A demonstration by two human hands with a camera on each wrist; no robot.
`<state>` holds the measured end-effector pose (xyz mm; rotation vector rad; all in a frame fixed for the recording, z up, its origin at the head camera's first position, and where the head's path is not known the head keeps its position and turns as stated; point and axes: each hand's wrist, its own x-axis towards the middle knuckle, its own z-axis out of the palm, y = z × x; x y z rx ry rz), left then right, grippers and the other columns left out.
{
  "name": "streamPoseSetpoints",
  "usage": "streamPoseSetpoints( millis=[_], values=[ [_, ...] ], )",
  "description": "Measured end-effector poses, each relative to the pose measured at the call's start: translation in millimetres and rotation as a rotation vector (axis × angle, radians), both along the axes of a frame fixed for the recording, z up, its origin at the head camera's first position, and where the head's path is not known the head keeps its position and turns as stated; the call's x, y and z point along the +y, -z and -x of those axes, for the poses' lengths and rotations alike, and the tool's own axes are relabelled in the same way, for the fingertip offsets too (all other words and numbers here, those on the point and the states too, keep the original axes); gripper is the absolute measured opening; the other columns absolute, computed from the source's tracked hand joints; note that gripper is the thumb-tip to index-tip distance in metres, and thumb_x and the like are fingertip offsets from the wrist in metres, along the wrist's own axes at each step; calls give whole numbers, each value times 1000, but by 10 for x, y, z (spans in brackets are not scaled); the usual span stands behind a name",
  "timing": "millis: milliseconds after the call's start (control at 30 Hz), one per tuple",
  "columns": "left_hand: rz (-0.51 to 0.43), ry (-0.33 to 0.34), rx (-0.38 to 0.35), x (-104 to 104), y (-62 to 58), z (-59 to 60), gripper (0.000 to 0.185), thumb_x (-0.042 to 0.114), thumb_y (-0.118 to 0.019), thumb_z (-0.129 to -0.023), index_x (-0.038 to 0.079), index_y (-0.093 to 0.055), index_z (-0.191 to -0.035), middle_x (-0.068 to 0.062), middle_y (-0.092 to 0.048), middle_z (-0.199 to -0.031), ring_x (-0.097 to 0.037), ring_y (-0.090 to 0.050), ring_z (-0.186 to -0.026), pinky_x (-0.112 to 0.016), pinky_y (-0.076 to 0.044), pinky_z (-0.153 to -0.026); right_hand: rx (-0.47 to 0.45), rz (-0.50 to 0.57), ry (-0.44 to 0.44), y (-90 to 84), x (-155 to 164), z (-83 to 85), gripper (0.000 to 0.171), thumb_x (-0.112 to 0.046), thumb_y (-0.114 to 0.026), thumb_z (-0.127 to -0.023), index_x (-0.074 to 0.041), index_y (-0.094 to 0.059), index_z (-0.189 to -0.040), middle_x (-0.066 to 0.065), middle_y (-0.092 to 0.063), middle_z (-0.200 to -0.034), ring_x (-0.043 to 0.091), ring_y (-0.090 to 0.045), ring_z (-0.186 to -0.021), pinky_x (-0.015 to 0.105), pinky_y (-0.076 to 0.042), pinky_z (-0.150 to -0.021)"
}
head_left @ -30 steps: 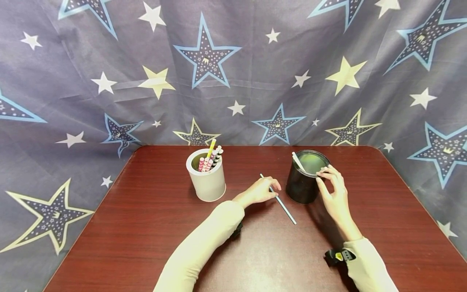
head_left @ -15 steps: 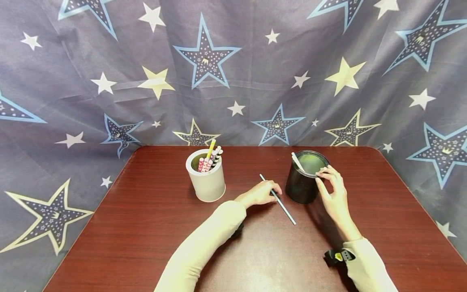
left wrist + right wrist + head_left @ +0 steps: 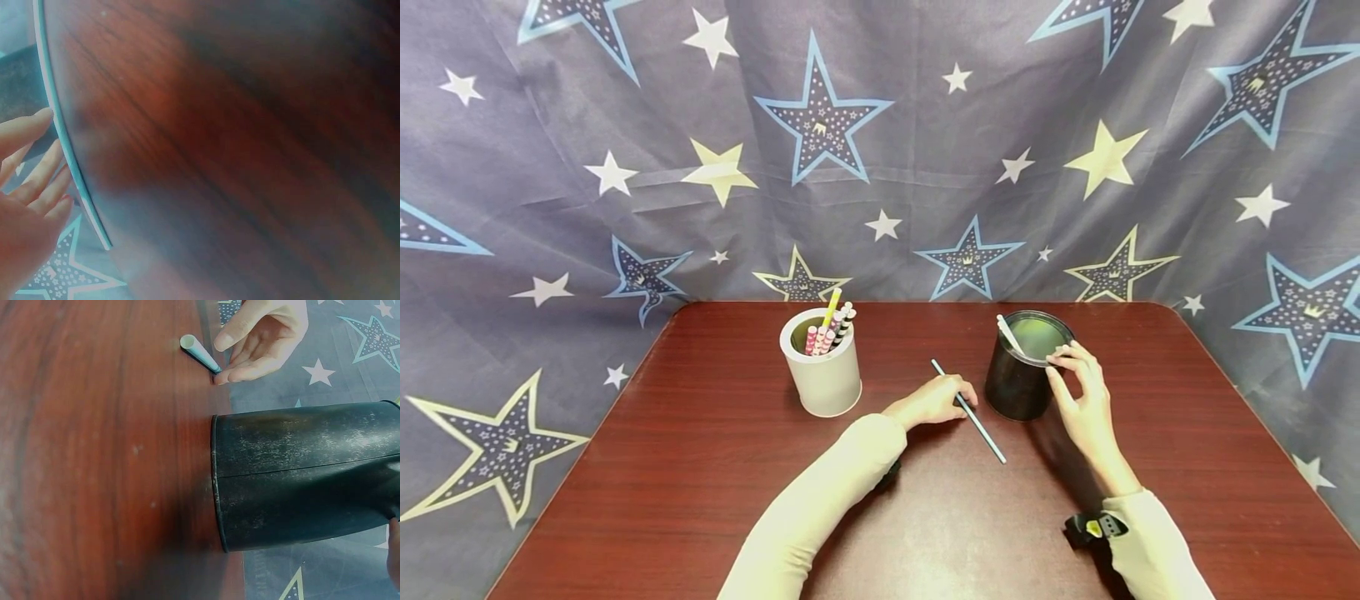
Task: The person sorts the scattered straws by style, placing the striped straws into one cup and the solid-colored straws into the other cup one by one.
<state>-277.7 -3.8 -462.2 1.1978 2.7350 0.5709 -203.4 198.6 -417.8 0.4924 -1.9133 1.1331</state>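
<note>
A pale blue straw (image 3: 983, 433) lies slantwise on the table. Above it, my left hand (image 3: 934, 400) straddles the straw, thumb and index finger on either side. A gap shows between thumb and finger in the right wrist view, where the near end of the straw (image 3: 197, 350) points toward the camera. With thumb and fingers, my right hand (image 3: 1086, 408) holds the front right rim of a black can (image 3: 1018, 383). This can stands upright, and a whitish straw (image 3: 1009, 333) leans over its left inside edge.
A white can (image 3: 826, 383) stands on the left, holding several straws (image 3: 827, 333) in pink, black-and-white and yellow. The dark red table (image 3: 700, 483) ends at the back against a grey star-patterned curtain (image 3: 895, 275).
My left hand has come slightly down and nearer over the blue straw, which lies where it was. The right hand stays at the black can's rim.
</note>
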Motion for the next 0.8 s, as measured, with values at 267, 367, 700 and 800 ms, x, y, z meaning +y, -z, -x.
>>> streamPoseSetpoints(
  millis=[267,367,700,800],
  values=[
    [38,0,13,-23,-3,-21,22,6,-70,-71,13,-67,-91,-2,-58,-88,-15,-52,-88,-18,-40,-76,-1,-4,9,-8,-5,-6,23,22,-58,-69,12,-59,-90,29,-54,-100,45,-42,-105,28,-29,-101],
    [42,11,26,-39,5,-23,20,7,-70,-71,14,-68,-90,-1,-57,-87,-15,-50,-88,-18,-40,-75,0,-7,11,-13,-9,-7,23,22,-58,-68,12,-59,-90,29,-54,-99,46,-42,-105,28,-29,-101],
    [88,9,-22,-60,-11,-34,12,7,-66,-75,14,-67,-84,0,-53,-88,-14,-44,-88,-17,-38,-74,-2,-2,4,-12,-9,-4,24,22,-58,-68,12,-59,-90,30,-54,-99,46,-42,-105,27,-29,-101],
    [95,22,-8,-66,-17,-47,10,7,-66,-75,14,-65,-83,-1,-53,-88,-15,-44,-89,-18,-38,-75,-1,-1,3,-10,-11,-3,24,22,-58,-68,12,-59,-89,29,-54,-99,46,-42,-105,27,-29,-101]
  ],
)
